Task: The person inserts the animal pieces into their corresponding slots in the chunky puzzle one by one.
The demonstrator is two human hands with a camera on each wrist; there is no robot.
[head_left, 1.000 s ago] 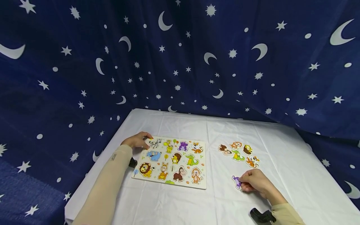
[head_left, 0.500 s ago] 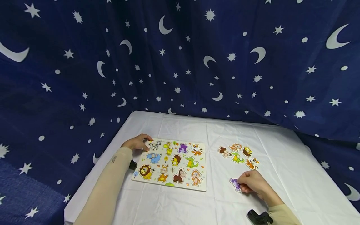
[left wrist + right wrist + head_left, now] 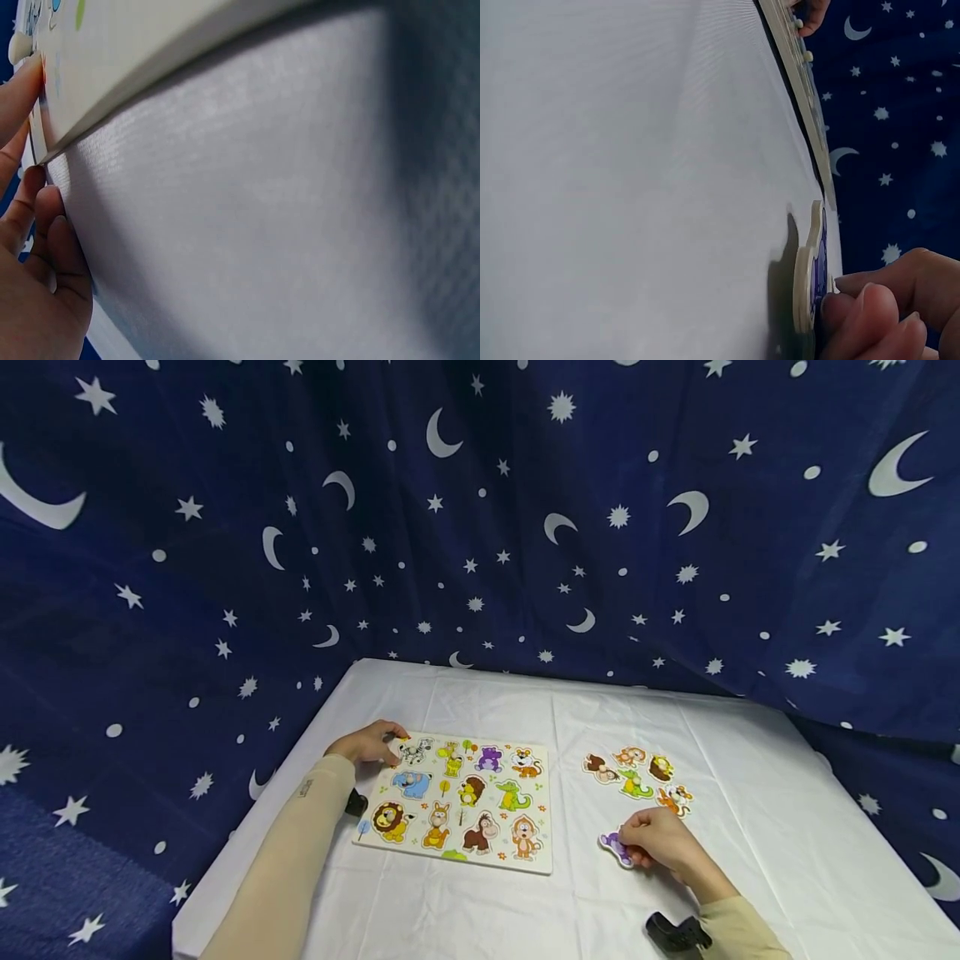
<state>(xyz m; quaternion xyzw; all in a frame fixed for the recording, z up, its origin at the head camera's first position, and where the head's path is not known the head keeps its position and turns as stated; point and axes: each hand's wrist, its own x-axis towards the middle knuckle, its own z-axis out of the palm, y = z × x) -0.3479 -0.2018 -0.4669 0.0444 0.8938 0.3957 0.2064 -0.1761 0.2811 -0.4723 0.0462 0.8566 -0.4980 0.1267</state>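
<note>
My right hand pinches a purple hippo puzzle piece between thumb and fingers, to the right of the puzzle board. In the right wrist view the hippo piece stands tilted on edge, its shadow falling on the cloth beside it. At the board's far left corner is my left hand, thumb on top near the zebra and fingers around the edge. The left wrist view shows that thumb against the board, other fingers curled beside the corner. The board bears colourful animal pictures, some with knobs.
Several loose animal pieces lie right of the board, among them a crocodile, a tiger, a monkey and a hedgehog. A white cloth covers the table. A dark blue star-patterned curtain hangs behind.
My right hand has moved left toward the board, bringing the hippo piece along, and the piece has turned a little. The left hand keeps its place at the board's corner.
</note>
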